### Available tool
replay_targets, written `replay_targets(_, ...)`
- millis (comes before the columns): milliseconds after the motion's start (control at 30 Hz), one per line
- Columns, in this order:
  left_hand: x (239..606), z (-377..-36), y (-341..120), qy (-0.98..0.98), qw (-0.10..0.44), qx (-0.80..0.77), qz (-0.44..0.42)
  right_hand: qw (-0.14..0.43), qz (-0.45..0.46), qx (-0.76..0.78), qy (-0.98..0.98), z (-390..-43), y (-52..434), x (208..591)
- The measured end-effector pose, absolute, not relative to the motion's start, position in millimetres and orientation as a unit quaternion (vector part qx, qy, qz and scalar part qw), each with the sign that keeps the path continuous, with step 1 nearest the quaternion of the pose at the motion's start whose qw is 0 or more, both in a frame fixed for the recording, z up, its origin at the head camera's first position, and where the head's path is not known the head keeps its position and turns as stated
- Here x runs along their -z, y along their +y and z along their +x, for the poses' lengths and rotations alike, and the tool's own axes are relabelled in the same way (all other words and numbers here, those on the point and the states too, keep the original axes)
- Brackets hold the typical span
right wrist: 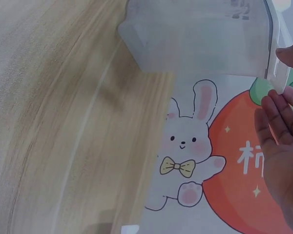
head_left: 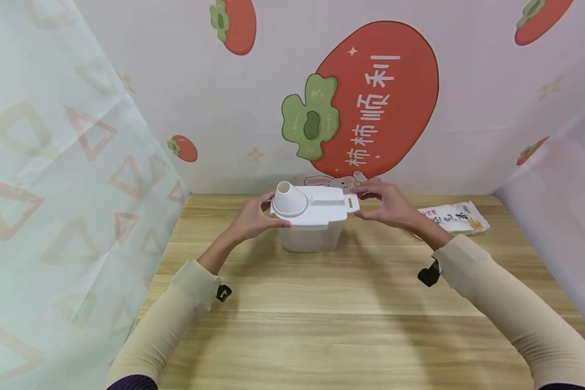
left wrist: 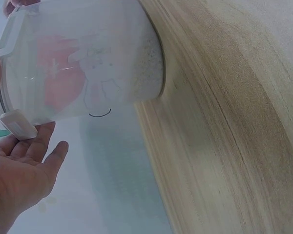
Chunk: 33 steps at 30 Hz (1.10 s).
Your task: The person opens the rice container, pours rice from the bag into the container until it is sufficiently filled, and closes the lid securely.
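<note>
A translucent storage container (head_left: pixel 306 241) stands on the wooden table near the back wall. Its white lid (head_left: pixel 324 194) carries a cone-shaped spout (head_left: pixel 288 199) on the left and a latch (head_left: pixel 352 203) at the right end. Pale grains (left wrist: pixel 150 68) lie at the bottom of the container. My left hand (head_left: pixel 253 219) grips the left end of the lid, thumb on the near edge and fingers round the far side. At the other end, my right hand (head_left: pixel 387 205) pinches the right latch between thumb and fingers. A side clip (left wrist: pixel 18 125) shows above the left fingers.
A white printed packet (head_left: pixel 460 216) lies at the back right of the wooden table (head_left: pixel 322 314), partly behind the right forearm. The back wall (head_left: pixel 253 108) has a persimmon print, and patterned sheets flank the table on both sides.
</note>
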<state>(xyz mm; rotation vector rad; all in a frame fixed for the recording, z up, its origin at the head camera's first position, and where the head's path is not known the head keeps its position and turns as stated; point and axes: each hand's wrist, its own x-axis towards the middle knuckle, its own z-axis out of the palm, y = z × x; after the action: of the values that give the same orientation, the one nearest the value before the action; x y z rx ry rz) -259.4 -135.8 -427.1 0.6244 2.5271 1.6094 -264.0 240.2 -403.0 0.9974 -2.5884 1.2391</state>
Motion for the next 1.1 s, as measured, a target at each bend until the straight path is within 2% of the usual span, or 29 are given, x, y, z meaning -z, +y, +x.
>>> replay_targets(467,428.9,-257.5,-137.4,0.818,0.052,-0.531,0.213,0.026,0.325,-0.421,-0.847,-262.7,240.1,402.5)
replay_targets(833,421.8,-250.5,-136.4,0.828,0.035,-0.522,0.200,-0.031,0.327,-0.387,-0.862,-266.7,237.9,396.4)
replay_targets(1100,415.9,-236.6,-136.1,0.852,0.000,-0.496,0.166,-0.026,0.369,-0.378,-0.849,-273.3,228.8,393.4)
